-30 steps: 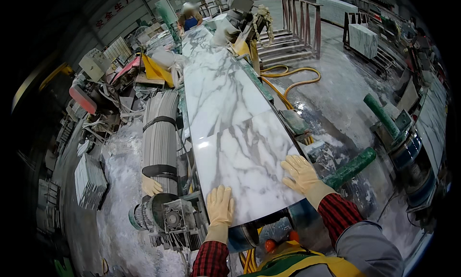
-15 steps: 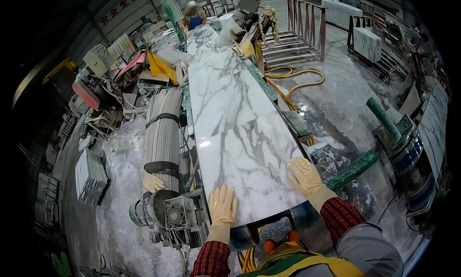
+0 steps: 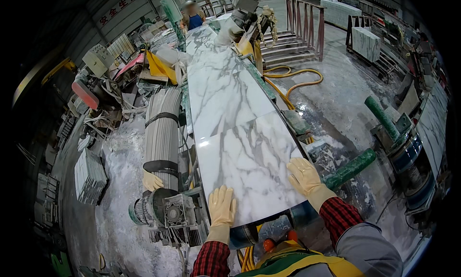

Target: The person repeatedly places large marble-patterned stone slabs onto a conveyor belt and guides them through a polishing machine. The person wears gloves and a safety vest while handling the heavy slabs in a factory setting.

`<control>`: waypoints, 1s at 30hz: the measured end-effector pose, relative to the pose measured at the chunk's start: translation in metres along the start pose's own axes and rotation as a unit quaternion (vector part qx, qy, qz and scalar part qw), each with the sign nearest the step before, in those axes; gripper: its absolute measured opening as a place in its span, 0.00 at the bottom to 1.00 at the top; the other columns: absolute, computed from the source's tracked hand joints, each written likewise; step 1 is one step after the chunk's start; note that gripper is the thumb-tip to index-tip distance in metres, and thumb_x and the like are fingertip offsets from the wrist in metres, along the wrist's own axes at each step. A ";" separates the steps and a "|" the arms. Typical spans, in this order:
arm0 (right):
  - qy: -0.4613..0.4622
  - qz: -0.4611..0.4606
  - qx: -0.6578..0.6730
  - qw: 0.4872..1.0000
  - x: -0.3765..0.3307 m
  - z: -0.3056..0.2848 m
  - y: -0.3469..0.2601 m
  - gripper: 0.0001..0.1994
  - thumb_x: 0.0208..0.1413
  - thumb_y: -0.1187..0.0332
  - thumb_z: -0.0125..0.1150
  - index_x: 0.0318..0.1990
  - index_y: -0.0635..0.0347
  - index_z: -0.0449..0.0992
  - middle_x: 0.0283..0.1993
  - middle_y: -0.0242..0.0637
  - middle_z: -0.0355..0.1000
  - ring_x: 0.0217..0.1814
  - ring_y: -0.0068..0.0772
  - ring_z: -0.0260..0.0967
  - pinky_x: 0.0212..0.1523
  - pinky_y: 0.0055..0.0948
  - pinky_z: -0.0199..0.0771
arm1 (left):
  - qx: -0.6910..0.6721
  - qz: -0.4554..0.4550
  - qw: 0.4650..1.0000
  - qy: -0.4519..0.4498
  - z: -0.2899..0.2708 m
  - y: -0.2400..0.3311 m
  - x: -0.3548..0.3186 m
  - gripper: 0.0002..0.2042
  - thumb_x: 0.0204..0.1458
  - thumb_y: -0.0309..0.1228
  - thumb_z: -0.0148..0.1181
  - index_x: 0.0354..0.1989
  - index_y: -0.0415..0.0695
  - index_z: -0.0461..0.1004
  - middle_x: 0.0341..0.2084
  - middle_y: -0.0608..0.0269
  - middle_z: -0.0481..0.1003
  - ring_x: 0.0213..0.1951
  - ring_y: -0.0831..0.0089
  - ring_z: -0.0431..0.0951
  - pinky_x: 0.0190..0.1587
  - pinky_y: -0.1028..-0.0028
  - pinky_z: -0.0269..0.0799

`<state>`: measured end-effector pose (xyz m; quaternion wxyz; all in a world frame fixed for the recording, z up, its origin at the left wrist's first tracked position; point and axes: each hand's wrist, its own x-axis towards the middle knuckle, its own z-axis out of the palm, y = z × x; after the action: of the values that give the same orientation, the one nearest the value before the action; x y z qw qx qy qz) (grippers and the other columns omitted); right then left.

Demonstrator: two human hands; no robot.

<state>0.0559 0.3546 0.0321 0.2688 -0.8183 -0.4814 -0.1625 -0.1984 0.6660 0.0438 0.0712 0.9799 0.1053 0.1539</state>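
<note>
A white marble slab (image 3: 249, 181) with grey veins lies flat at the near end of a long conveyor. My left hand (image 3: 222, 207), in a cream rubber glove, rests flat at the slab's near left corner, fingers stretched forward. Along its right edge lies my right hand (image 3: 305, 177) in a matching glove, its fingers extended over the stone. Neither hand is closed around anything. Farther up, a second veined slab (image 3: 225, 94) meets the first at a thin seam.
Left of the conveyor are a motor with gearbox (image 3: 174, 212), a strapped grey ribbed roll (image 3: 162, 128) and a loose glove (image 3: 152, 180). Green rollers (image 3: 353, 169) jut out at right, near a yellow hose (image 3: 305, 80). A person in a blue apron (image 3: 194, 21) stands at the far end.
Both hands stay on the slab as before. The whole view has shifted very slightly; the person at the far end has changed posture a little.
</note>
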 end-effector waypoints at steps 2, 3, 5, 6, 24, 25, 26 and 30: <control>0.005 -0.003 0.002 1.000 -0.003 0.000 0.000 0.25 0.61 0.62 0.71 0.64 0.60 0.78 0.69 0.52 0.76 0.73 0.60 0.71 0.77 0.57 0.68 | -0.006 0.003 1.000 0.000 -0.001 0.000 -0.001 0.26 0.65 0.35 0.65 0.72 0.44 0.73 0.73 0.45 0.70 0.74 0.40 0.67 0.79 0.45 0.58; 0.008 -0.004 0.005 1.000 -0.003 -0.001 0.000 0.25 0.61 0.62 0.71 0.64 0.60 0.78 0.69 0.52 0.76 0.73 0.60 0.71 0.77 0.57 0.68 | -0.009 0.005 1.000 0.000 -0.001 0.000 -0.001 0.26 0.65 0.35 0.65 0.72 0.44 0.73 0.73 0.45 0.70 0.74 0.40 0.67 0.79 0.45 0.58; 0.009 -0.005 0.010 1.000 -0.004 -0.001 -0.001 0.25 0.61 0.62 0.70 0.63 0.60 0.78 0.69 0.52 0.76 0.73 0.60 0.71 0.77 0.57 0.68 | -0.013 0.005 1.000 0.003 0.001 -0.001 -0.003 0.26 0.65 0.36 0.65 0.71 0.44 0.73 0.73 0.45 0.70 0.74 0.39 0.68 0.79 0.45 0.58; 0.008 -0.005 0.012 1.000 -0.004 -0.002 -0.001 0.25 0.61 0.62 0.70 0.63 0.60 0.78 0.69 0.52 0.76 0.73 0.60 0.71 0.77 0.57 0.68 | -0.014 0.005 1.000 0.004 0.002 -0.001 -0.004 0.26 0.65 0.36 0.65 0.71 0.44 0.73 0.73 0.45 0.70 0.74 0.39 0.68 0.79 0.45 0.58; 0.014 -0.002 0.028 1.000 -0.014 -0.007 -0.007 0.24 0.61 0.64 0.70 0.63 0.61 0.78 0.68 0.54 0.76 0.72 0.62 0.72 0.75 0.58 0.69 | -0.008 -0.002 1.000 0.017 0.004 0.003 -0.017 0.26 0.65 0.36 0.66 0.71 0.45 0.74 0.73 0.44 0.72 0.73 0.38 0.69 0.78 0.44 0.59; 0.016 -0.005 0.027 0.999 -0.015 -0.007 -0.007 0.24 0.61 0.64 0.70 0.63 0.61 0.78 0.68 0.54 0.76 0.71 0.62 0.72 0.75 0.58 0.70 | -0.008 -0.001 1.000 0.017 0.005 0.004 -0.017 0.26 0.65 0.36 0.66 0.71 0.45 0.74 0.73 0.44 0.72 0.73 0.38 0.69 0.78 0.44 0.59; 0.019 -0.007 0.026 0.999 -0.016 -0.007 -0.006 0.24 0.61 0.64 0.70 0.63 0.61 0.78 0.68 0.54 0.76 0.71 0.62 0.72 0.75 0.58 0.70 | -0.009 -0.001 1.000 0.018 0.005 0.004 -0.018 0.26 0.65 0.36 0.66 0.71 0.45 0.74 0.72 0.44 0.72 0.73 0.38 0.69 0.78 0.44 0.59; 0.020 -0.010 0.011 1.000 -0.016 -0.010 -0.009 0.24 0.60 0.63 0.71 0.62 0.61 0.79 0.67 0.53 0.76 0.71 0.59 0.72 0.74 0.56 0.70 | 0.000 -0.007 1.000 0.009 0.002 0.008 -0.018 0.26 0.65 0.36 0.66 0.71 0.45 0.75 0.72 0.44 0.72 0.73 0.38 0.70 0.78 0.44 0.60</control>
<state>0.0402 0.3410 0.0348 0.2854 -0.8069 -0.4862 -0.1761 -0.2129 0.6541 0.0379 0.0713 0.9778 0.1124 0.1621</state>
